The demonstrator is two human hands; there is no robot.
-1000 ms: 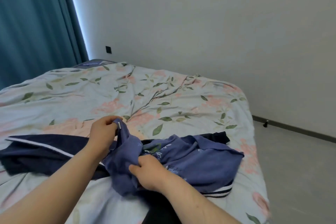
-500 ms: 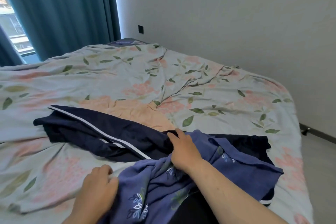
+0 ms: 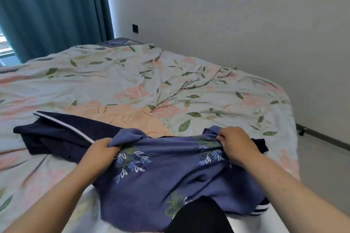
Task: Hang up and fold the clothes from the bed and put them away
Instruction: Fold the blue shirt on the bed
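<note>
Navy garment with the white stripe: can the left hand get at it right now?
Probably, but not freely: the navy garment lies mostly uncovered just left of the left hand, yet that hand grips the blue leaf-print garment and would have to let go first.

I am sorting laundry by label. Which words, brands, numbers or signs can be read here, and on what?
No text can be read.
The blue garment shows only a leaf print, no letters.
The purple-grey item at the far corner of the bed has pale marks, too blurred to read.
</note>
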